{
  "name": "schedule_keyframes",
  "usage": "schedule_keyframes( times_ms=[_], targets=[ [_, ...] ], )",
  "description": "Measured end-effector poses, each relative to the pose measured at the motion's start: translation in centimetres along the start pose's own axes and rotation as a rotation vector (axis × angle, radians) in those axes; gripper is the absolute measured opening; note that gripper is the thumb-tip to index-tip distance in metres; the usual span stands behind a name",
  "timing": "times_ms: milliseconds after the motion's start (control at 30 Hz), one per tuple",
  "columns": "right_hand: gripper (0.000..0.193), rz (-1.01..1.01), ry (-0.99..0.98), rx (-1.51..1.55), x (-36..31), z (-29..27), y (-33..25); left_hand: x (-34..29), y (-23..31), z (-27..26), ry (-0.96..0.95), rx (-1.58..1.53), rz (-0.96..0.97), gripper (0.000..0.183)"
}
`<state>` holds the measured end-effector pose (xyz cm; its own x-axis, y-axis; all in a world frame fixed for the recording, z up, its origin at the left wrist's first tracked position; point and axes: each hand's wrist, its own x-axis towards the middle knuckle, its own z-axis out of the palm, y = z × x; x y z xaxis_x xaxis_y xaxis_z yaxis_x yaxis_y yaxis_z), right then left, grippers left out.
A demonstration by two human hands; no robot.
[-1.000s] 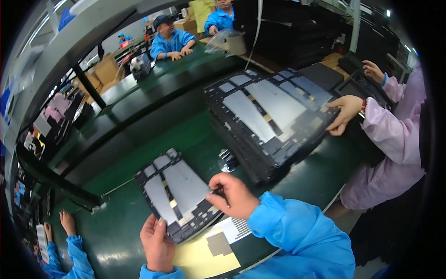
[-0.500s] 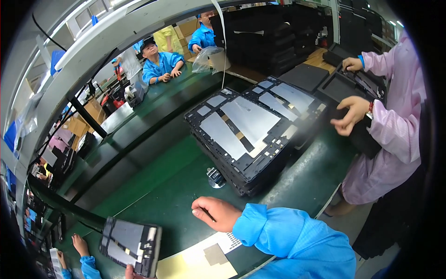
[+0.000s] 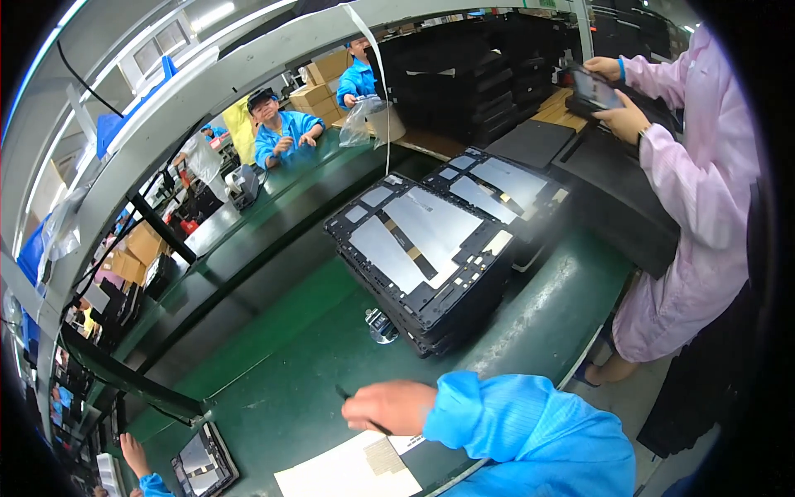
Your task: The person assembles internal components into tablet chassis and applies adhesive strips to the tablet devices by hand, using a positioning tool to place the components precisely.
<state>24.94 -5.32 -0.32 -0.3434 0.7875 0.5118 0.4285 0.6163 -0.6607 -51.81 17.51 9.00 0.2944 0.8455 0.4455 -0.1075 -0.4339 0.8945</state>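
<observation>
My right hand (image 3: pixel 389 407) is closed around a thin black stick-like tool (image 3: pixel 341 393), whose ends show on both sides of the fingers; its exact kind is unclear. Just below that hand lies a pale paper sheet (image 3: pixel 327 475) with a brownish-grey patch. My left hand is out of view. At the lower left, an opened tablet (image 3: pixel 199 465) with a silver inside and black frame is tilted near the bench edge. Beyond my right hand stands a stack of similar opened tablet housings (image 3: pixel 418 240), with a second stack (image 3: pixel 497 186) behind it.
A small metal object (image 3: pixel 381 325) sits beside the front stack on the green bench (image 3: pixel 273 377). A neighbour's hand (image 3: pixel 132 454) shows at the lower left. On the right, a person in pink (image 3: pixel 704 157) holds a dark device. A metal frame bar (image 3: pixel 199 103) crosses above.
The tablet at lower left has moved left and down, and the thumb at its edge has left view. My right hand has turned and lowered slightly. The person in pink has lifted a device.
</observation>
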Motion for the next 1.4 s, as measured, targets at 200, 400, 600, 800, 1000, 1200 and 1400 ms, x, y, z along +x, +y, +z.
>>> schedule_keyframes(
  times_ms=[200,400,600,800,1000,1200,1400],
  targets=[
    [0.009,-0.294,0.12,-0.188,-4.5,-6.8,-1.9,-6.8,-5.6,38.8,0.651,0.164,-0.207,0.021],
    [0.025,-0.023,1.375,-0.169,-6.5,-12.2,1.0,-2.8,0.3,55.3,0.145,0.236,-0.205,0.033],
    [0.025,0.207,1.241,0.112,-8.0,-13.4,7.2,2.1,-2.9,70.2,-0.382,0.035,-0.49,0.087],
    [0.043,0.233,1.131,0.258,-7.7,-12.5,8.2,3.0,-7.0,76.4,-0.13,-0.2,-0.382,0.08],
    [0.042,0.246,1.18,0.453,-6.5,-12.9,6.8,3.5,-7.4,76.9,-0.11,-0.26,-0.325,0.075],
    [0.038,0.203,1.154,0.478,-6.0,-13.3,5.8,3.7,-6.3,76.9,-0.198,-0.181,-0.332,0.076],
    [0.045,0.189,1.146,0.495,-6.4,-13.2,6.3,3.8,-5.6,76.2,-0.237,-0.312,-0.305,0.079]
  ],
)
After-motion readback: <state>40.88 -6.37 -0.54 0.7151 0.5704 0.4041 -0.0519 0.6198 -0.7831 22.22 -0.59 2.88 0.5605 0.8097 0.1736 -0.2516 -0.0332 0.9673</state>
